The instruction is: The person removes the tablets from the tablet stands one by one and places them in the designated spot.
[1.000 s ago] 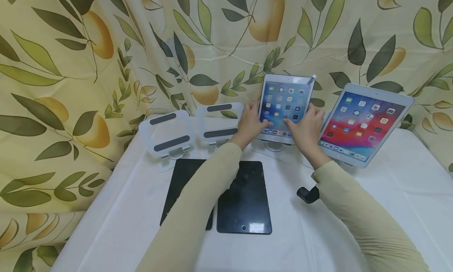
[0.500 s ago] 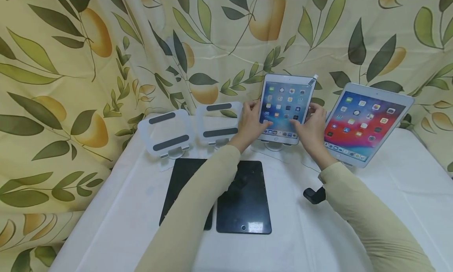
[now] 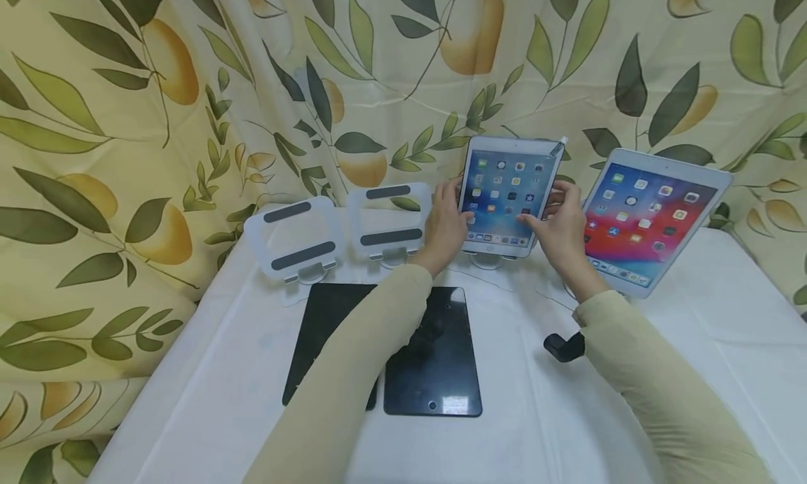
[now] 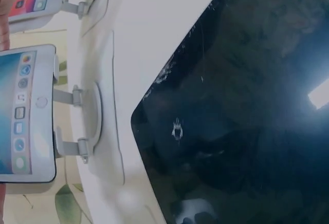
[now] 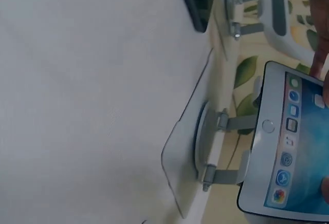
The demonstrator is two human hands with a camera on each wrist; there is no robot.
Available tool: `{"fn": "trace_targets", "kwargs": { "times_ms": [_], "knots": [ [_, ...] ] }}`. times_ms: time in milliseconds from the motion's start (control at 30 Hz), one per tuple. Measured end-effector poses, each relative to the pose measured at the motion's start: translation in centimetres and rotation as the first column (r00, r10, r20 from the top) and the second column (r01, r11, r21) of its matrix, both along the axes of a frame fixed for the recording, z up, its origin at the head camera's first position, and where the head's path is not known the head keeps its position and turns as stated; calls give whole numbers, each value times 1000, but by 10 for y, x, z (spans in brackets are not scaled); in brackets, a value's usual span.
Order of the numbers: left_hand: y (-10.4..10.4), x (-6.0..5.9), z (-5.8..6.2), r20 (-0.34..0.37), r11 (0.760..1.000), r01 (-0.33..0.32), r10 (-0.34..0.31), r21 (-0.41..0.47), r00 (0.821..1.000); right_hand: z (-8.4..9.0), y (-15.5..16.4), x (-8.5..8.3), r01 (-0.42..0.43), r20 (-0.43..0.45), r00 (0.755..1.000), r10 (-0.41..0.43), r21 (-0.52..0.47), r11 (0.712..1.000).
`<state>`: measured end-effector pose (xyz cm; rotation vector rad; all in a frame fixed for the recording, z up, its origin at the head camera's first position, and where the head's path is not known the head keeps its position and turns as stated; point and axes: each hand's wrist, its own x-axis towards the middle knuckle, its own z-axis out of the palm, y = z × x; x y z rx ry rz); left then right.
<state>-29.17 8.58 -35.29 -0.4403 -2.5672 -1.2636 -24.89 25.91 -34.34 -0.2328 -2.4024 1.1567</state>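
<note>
A small white tablet with a lit home screen stands on a white stand at the back of the table. My left hand grips its left edge, thumb on the screen. My right hand grips the right edge, thumb lying on the glass too. The left wrist view shows the tablet resting on its stand. The right wrist view shows the same tablet and the stand from the other side.
A larger lit tablet stands to the right. Two bare white stands sit to the left. Two dark tablets lie flat under my left forearm. A small black object lies beside my right sleeve. A leaf-print curtain hangs behind.
Both hands have slid a little higher along the small tablet's edges, and the tablet now sits slightly lower and more to the left on its stand.
</note>
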Motion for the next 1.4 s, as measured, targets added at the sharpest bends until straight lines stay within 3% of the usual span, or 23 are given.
{"fn": "trace_targets", "kwargs": {
  "times_ms": [267, 500, 667, 867, 967, 1267, 1400],
  "knots": [
    [-7, 5, 5, -98, 992, 119, -114, 49, 989, 5, -1, 14, 46, -28, 998, -48, -46, 998],
    [-13, 15, 5, -170, 985, 161, -149, 60, 974, 14, -4, 29, 44, -14, 999, -44, -32, 999],
    [-15, 28, 10, -111, 980, 179, -170, 83, 979, 22, -7, 46, 39, 3, 999, -39, 4, 999],
    [-16, 38, 17, -121, 967, 235, -223, 100, 967, 29, -4, 61, 23, 15, 1000, -24, 36, 999],
    [-17, 43, 17, -93, 962, 254, -245, 98, 965, 28, -1, 66, 14, 38, 999, -16, 55, 998],
    [-19, 57, 3, -40, 956, 290, -288, 40, 957, 13, 6, 83, -59, 117, 992, 49, 85, 995],
    [-19, 64, -4, 9, 949, 305, -307, 84, 952, 8, 7, 90, -71, 127, 990, 58, 99, 993]
  ]
}}
